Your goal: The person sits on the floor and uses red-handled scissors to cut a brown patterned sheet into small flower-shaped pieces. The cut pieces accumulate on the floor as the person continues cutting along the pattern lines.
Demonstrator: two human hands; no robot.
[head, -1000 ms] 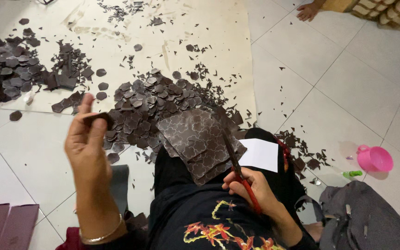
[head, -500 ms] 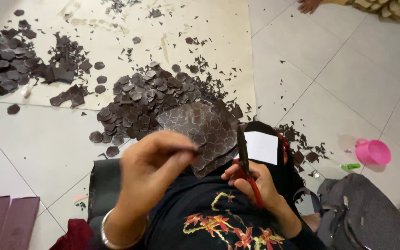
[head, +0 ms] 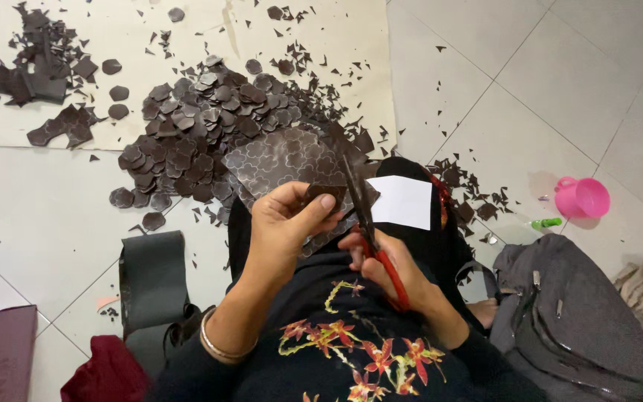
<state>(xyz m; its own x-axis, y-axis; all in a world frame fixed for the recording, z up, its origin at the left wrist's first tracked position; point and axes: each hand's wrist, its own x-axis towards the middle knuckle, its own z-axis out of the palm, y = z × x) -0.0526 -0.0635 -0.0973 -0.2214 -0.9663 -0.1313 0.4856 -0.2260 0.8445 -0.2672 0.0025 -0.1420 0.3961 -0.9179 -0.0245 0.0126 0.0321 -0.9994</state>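
Here we see the left hand [head: 284,223] pinching a small dark brown cut piece [head: 327,195] between thumb and fingertips, just above a dark brown sheet printed with scalloped outlines [head: 284,167] that lies across the lap. The right hand [head: 388,264] is closed around the red handles of a pair of scissors [head: 370,231]; the dark blades point away from us and sit right beside the small piece, touching or almost touching, we cannot tell which. Far of the sheet, a big heap of dark brown cut-out shapes [head: 195,126] spreads over a pale paper ground sheet [head: 150,37] on the white tiled floor [head: 530,89]. A white paper rectangle [head: 403,201] lies just right of the scissors. Further right stand a small pink plastic cup [head: 580,197] and a green marker [head: 546,222], with a grey backpack [head: 567,313] near right. A rolled dark grey sheet [head: 152,279] lies near left.
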